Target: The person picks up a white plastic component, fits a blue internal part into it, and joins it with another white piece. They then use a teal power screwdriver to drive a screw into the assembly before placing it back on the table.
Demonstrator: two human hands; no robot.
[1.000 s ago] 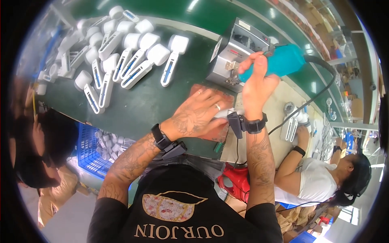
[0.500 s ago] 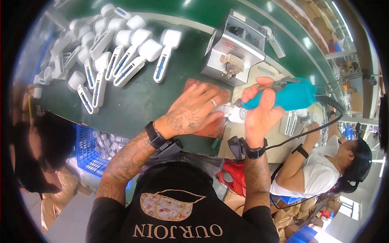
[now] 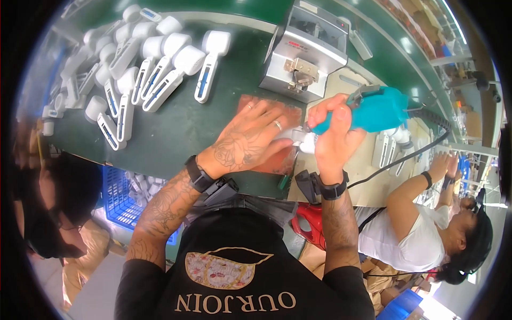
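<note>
The worker's left hand (image 3: 248, 136) lies back-up over the red-brown mat (image 3: 291, 114), its forearm slanting in from the near left, wrist almost flat, fingers stretched toward the mat's far side and the thumb reaching across to its right edge. Between that thumb and the fingers it pins a white piece (image 3: 308, 143), whose round end pokes out just past the mat's right edge; the rest of it is mostly under the hand, so I can't make out how the fingertips sit. The right forearm rises almost straight up to the right of the mat, and the right hand (image 3: 336, 125) is wrapped round a teal power tool (image 3: 381, 109), thumb raised along its body near the nose, which points left toward the mat. Whether the tip touches the white piece I can't tell. Beyond the mat stands a grey metal machine (image 3: 301, 61); off to its left lies a crowd of white long-handled pieces (image 3: 208, 74).
</note>
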